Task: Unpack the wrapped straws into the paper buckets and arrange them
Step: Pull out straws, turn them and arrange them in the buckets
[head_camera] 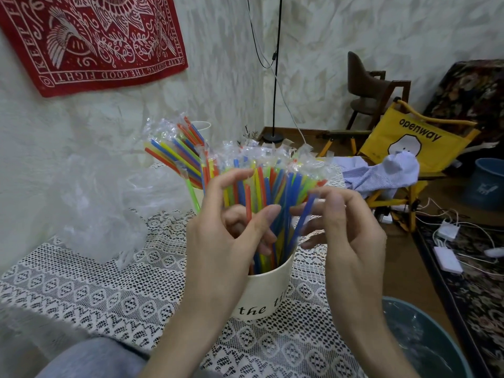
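A cream paper bucket (268, 293) with black lettering stands in front of me, full of upright wrapped straws (268, 175) in blue, yellow, orange and green. My left hand (218, 241) reaches into the bundle from the left, fingers spread among the straws and thumb stretched across them. My right hand (346, 230) is at the bundle's right side, and its fingertips pinch a blue straw (304, 216). Behind stands a second white bucket (201, 126), holding more wrapped straws (177, 154) that fan out to the left.
A lace cloth (109, 290) covers the table. Crumpled clear plastic (101, 200) lies at the left by the wall. A teal bin (425, 342) sits at the lower right. A yellow folding chair (409, 143) and cables are on the floor to the right.
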